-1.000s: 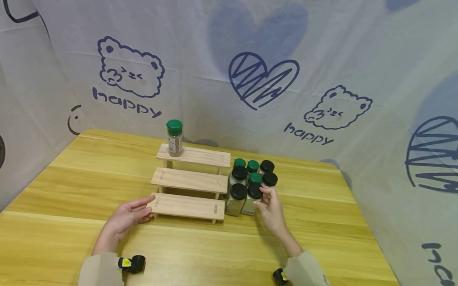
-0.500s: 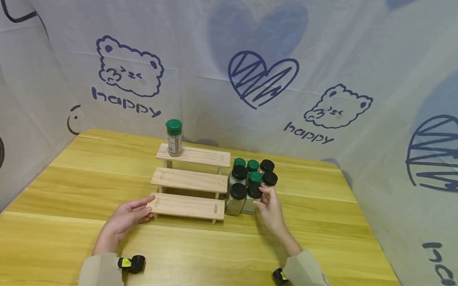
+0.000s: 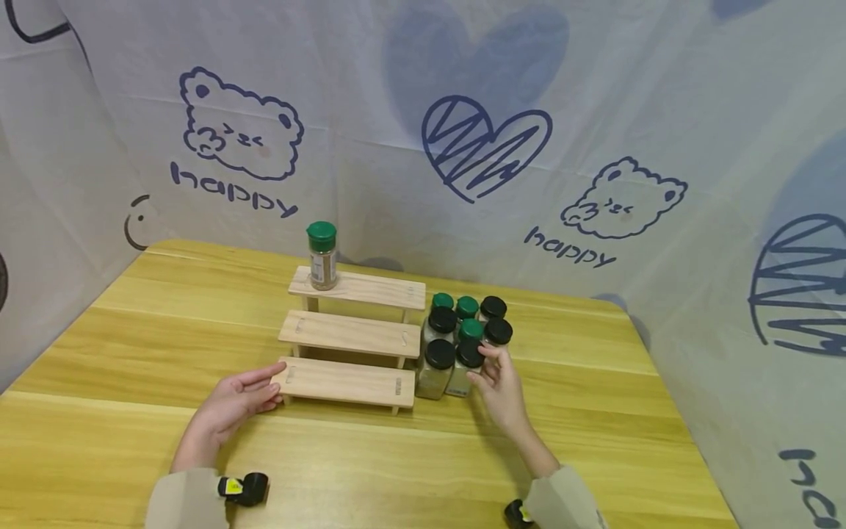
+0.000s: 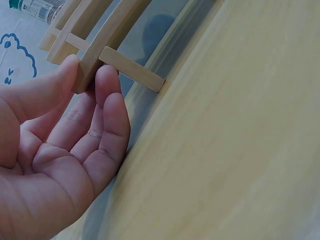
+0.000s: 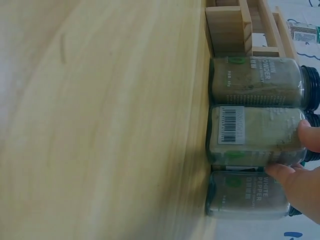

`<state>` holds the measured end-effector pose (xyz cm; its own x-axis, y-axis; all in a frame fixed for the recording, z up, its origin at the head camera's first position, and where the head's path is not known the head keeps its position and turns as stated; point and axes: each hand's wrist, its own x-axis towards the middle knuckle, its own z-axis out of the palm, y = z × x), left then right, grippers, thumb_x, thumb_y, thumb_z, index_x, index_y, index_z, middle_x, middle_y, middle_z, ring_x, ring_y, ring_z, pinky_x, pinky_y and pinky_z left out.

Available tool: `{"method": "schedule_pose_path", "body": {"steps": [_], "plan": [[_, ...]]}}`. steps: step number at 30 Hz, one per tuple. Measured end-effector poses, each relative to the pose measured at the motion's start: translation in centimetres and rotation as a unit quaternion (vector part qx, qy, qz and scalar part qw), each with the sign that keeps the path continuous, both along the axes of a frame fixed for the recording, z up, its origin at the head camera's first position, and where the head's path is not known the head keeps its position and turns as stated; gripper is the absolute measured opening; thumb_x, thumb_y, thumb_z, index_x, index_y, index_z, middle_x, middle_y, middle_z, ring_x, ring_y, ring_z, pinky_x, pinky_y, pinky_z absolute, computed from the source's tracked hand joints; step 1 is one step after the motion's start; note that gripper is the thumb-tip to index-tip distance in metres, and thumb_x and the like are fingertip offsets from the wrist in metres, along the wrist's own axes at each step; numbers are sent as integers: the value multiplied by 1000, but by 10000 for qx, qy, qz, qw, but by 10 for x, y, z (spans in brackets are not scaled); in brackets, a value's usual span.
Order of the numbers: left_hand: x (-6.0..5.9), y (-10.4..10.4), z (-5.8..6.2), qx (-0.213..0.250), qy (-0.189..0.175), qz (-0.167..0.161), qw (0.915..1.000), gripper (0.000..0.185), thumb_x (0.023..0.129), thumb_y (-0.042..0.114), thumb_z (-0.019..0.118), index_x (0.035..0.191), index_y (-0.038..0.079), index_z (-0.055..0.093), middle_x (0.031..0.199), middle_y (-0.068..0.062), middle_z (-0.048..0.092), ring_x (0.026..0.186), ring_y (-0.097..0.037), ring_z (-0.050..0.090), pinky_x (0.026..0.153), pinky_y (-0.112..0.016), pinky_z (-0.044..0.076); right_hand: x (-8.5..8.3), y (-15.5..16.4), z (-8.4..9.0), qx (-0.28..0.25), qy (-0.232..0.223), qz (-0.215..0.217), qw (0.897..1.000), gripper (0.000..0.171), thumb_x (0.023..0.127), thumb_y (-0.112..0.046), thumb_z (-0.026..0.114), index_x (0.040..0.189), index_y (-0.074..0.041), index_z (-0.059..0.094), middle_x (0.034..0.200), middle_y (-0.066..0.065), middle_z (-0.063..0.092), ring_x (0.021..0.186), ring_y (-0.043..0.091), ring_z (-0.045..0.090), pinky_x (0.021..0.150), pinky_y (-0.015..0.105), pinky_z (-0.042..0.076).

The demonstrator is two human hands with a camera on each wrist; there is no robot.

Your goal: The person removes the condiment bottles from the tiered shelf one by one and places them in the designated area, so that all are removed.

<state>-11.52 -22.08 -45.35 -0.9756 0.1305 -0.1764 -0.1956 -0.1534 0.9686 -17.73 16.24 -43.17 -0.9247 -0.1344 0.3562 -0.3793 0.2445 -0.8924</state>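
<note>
A three-step wooden rack [image 3: 346, 336] stands on the table. My left hand [image 3: 231, 404] pinches the left end of its lowest shelf, thumb and fingers on either side of the board [image 4: 117, 37]. On the top shelf a green-lidded spice jar [image 3: 322, 257] stands upright at the left. My right hand [image 3: 502, 389] holds a black-lidded spice jar [image 5: 257, 132] near its lid, at the front of a cluster right of the rack. Beside it stand a cumin powder jar [image 5: 257, 82] and a white pepper jar [image 5: 245, 195]. The right hand's other fingers are partly out of the wrist view.
Behind the held jar are several more jars with green lids [image 3: 467, 306] and black lids [image 3: 493, 308], packed close together. A pale printed cloth [image 3: 396, 169] hangs behind the wooden table [image 3: 370, 470].
</note>
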Motion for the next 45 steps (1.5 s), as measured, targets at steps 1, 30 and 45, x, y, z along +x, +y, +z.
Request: {"method": "schedule_pose_path", "body": {"steps": [1, 30, 45], "plan": [[0, 0, 0, 6, -6, -4, 10000, 48, 87, 5, 57, 128, -7, 37, 92, 4, 63, 79, -12, 61, 75, -24, 49, 0, 0, 1, -17, -10, -8, 10000, 36, 75, 20, 57, 108, 15, 43, 126, 33, 37, 110, 44, 43, 87, 37, 42], [1, 0, 2, 56, -35, -4, 10000, 48, 87, 4, 57, 128, -7, 37, 89, 1, 64, 79, -13, 61, 75, -24, 50, 25, -9, 10, -898, 520, -700, 9921, 12, 79, 13, 58, 90, 14, 54, 86, 25, 55, 78, 7, 53, 60, 14, 44], [1, 0, 2, 16, -56, 6, 10000, 46, 87, 5, 57, 128, -6, 39, 90, 3, 64, 79, -12, 61, 74, -24, 50, 39, -39, 12, -1267, 448, 67, 9909, 11, 81, 15, 54, 91, 16, 53, 90, 32, 55, 82, 11, 59, 68, 17, 49]]}}
